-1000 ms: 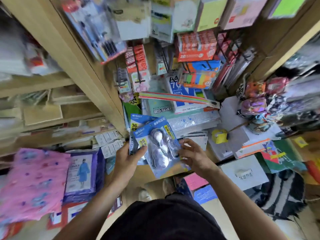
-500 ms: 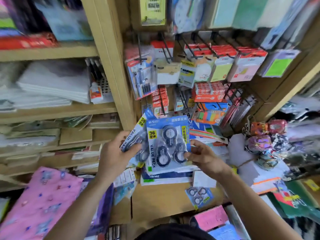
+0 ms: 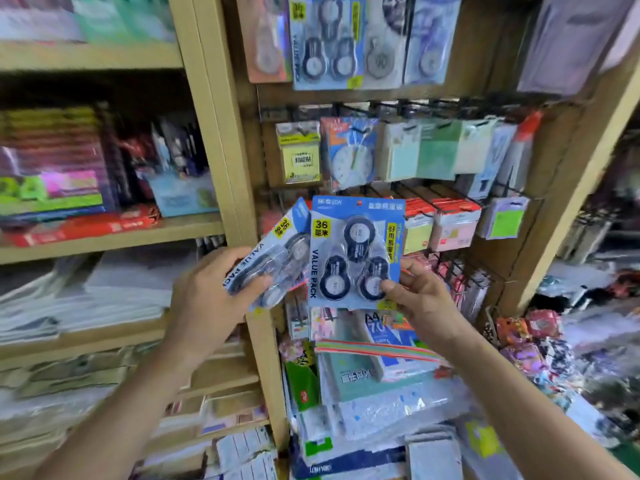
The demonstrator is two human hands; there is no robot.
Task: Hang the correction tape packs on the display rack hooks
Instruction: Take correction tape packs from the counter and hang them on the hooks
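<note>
Cardboard likely light, stiff, slick-fronted; right hand [image 3: 426,301] pinches one correction tape pack [image 3: 356,251] at its lower corner, upright before the rack hooks [image 3: 346,109]; left hand [image 3: 211,292] fingers curl round spare packs [image 3: 273,261]; keep top hole free.

The left grip [image 3: 207,289] is a bare hand with a broad back and a short, rounded thumb. The right grip [image 3: 426,299] is bare as well, its knuckles showing as low ridges. Behind each runs a bare arm, the left forearm [image 3: 121,403] and the right forearm [image 3: 519,393], both slender, smooth and uncovered as far as the lower edge of the view
</note>
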